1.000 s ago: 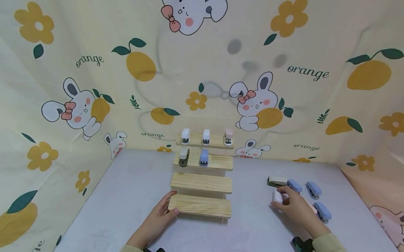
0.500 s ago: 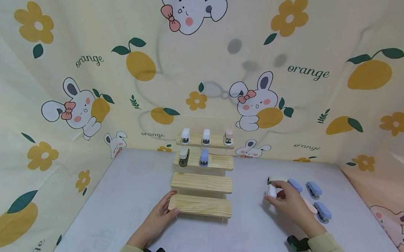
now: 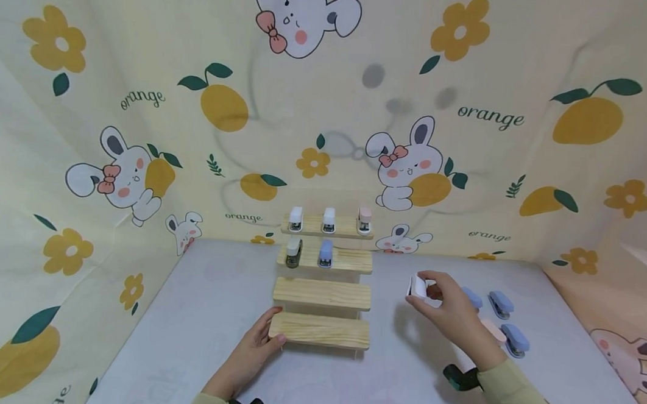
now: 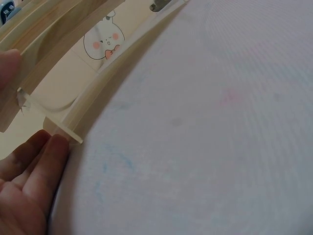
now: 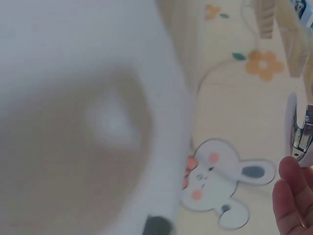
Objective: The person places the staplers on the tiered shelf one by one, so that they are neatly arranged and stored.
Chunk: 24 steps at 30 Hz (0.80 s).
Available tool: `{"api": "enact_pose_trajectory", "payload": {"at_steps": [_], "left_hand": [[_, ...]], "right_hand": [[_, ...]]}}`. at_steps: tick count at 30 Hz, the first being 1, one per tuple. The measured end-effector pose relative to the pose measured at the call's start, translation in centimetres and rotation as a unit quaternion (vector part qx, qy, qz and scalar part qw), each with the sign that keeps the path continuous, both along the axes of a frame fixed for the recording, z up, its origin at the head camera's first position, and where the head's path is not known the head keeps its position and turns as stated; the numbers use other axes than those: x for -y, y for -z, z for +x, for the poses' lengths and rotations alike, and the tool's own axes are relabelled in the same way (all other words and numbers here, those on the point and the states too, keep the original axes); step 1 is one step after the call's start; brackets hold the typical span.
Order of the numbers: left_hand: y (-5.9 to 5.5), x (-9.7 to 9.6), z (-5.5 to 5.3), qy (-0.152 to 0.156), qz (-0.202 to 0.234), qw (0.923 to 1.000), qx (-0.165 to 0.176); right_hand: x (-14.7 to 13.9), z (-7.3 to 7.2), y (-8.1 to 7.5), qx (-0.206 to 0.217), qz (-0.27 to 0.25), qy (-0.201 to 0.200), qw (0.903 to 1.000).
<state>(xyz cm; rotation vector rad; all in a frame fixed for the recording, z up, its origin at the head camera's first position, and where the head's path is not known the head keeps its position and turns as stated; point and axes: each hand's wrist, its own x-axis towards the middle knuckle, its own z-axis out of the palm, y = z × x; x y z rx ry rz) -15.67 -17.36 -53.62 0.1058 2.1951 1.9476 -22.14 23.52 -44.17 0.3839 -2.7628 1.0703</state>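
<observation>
In the head view my right hand [image 3: 452, 312] pinches a small white stapler [image 3: 417, 287] and holds it above the table, right of a stepped wooden rack [image 3: 319, 331]. The right wrist view shows only fingers and part of the stapler [image 5: 292, 125] at its right edge. My left hand [image 3: 252, 348] grips the left end of the rack's lowest step, thumb at the front and fingers behind. White staplers [image 3: 296, 219] and a pink one [image 3: 364, 220] stand on the top step. A dark-based white-topped stapler [image 3: 293, 253] and a blue one [image 3: 325, 254] stand on the step below.
On the table to the right lie blue staplers [image 3: 500, 304] and a pink stapler [image 3: 493, 331], partly behind my right hand and wrist. A printed cloth [image 3: 306, 103] hangs behind the table. The lower two steps are bare wood.
My right hand has lifted the white stapler off the table and moved it left and away from me, toward the rack. My left hand stays on the lowest step.
</observation>
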Motion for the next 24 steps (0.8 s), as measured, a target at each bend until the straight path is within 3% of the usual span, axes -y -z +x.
{"api": "enact_pose_trajectory", "payload": {"at_steps": [13,24], "left_hand": [[0.1,-0.1,0.2,-0.006,0.002,1.0000,0.004],[0.0,-0.2,0.1,-0.009,0.009,0.9999,0.009]], "right_hand": [[3.9,-0.6,-1.8,-0.082,-0.038,-0.030,0.9955],[7.3,-1.8,-2.9,-0.105,-0.050,-0.046,0.9921]]}}
